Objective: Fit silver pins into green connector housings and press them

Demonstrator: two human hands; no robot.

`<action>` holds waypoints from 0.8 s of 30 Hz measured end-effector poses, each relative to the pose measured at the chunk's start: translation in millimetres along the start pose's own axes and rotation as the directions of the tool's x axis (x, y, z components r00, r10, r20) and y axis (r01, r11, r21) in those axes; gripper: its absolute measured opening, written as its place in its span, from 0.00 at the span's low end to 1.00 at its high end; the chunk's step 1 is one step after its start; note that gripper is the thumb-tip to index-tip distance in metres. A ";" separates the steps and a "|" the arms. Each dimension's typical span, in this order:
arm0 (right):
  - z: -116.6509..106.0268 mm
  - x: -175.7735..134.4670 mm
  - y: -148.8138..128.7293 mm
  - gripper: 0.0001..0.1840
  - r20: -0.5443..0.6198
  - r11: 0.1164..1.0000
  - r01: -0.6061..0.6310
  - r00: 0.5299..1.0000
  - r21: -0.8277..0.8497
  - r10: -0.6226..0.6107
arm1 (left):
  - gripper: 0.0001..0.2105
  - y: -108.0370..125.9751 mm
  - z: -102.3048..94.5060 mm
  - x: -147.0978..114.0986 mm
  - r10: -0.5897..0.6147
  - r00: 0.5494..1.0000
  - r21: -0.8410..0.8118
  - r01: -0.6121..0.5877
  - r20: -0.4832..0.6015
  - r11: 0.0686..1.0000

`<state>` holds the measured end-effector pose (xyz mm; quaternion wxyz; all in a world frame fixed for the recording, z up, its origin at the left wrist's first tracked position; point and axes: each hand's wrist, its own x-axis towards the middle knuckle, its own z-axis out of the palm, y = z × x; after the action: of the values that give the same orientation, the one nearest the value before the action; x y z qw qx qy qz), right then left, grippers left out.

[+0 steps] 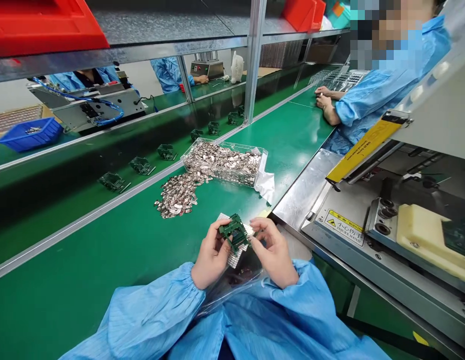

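Note:
My left hand (213,254) is closed on a green circuit board (235,234) with cut-outs, gripping its left side between thumb and fingers. The board is tilted up in front of my body. At its right edge, my right hand (270,247) is closed in a pinch; whatever lies between those fingertips is too small to make out. Behind and below the board shows a pale sheet with a fine grid (234,259), partly covered by the board and hands. Beyond my hands, small silvery metal pieces (178,196) lie heaped on the green bench.
A clear tray (251,181) full of similar pieces stands behind the heap. Several green boards (141,165) sit along the strip at left. A machine (345,225) with a warning label flanks me at right. A co-worker's hands (324,98) rest further along the bench (86,280).

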<state>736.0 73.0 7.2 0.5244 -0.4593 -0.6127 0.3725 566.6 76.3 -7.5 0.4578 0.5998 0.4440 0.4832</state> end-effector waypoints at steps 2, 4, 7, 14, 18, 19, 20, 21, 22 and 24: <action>-14.9 -2.3 -7.6 0.27 0.142 0.994 0.098 0.986 -0.054 -0.089 | 0.18 5.0 0.9 -1.3 -0.025 0.999 -0.012 0.025 0.036 1.000; -27.3 -5.3 -17.0 0.37 0.273 0.973 0.212 0.945 -0.089 -0.180 | 0.18 12.5 2.6 -5.4 -0.018 0.993 0.008 0.018 0.118 1.000; -46.1 -12.1 -32.2 0.34 0.268 0.938 0.342 0.910 -0.057 -0.315 | 0.19 30.6 2.7 -11.0 -0.046 0.943 0.052 0.030 0.331 0.998; -153.0 -69.9 -44.8 0.41 -0.216 0.966 0.235 0.943 -0.106 -0.253 | 0.29 105.5 49.5 59.5 -0.070 0.659 0.138 -0.051 0.749 0.989; -232.1 -108.0 -36.8 0.35 -0.883 0.941 0.214 0.340 -0.264 -0.325 | 0.24 138.7 159.9 103.9 0.203 0.607 0.097 -0.424 0.768 0.900; -248.8 -113.4 -35.0 0.33 -0.924 0.942 0.173 0.208 -0.287 -0.320 | 0.25 142.2 190.0 109.7 0.263 0.592 0.080 -0.488 0.762 0.869; -263.4 -117.4 -33.7 0.32 -0.942 0.948 0.126 0.134 -0.293 -0.309 | 0.28 144.1 218.4 113.4 0.301 0.579 0.070 -0.531 0.757 0.845; -275.5 -120.2 -33.1 0.32 -0.949 0.956 0.073 0.118 -0.286 -0.292 | 0.31 144.8 244.0 115.4 0.320 0.572 0.066 -0.552 0.756 0.831; -285.2 -122.0 -33.0 0.32 -0.950 0.961 0.020 0.141 -0.277 -0.277 | 0.34 144.7 266.0 116.2 0.319 0.566 0.060 -0.551 0.760 0.832; -298.7 -122.6 -34.5 0.33 -0.932 0.954 -0.046 0.236 -0.295 -0.276 | 0.37 143.5 297.3 115.9 0.281 0.559 0.048 -0.502 0.780 0.864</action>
<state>1027.7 -61.7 54.3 0.7496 -0.6080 -0.2361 -0.1125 888.9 126.8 119.0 0.3944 0.8836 0.1284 0.2175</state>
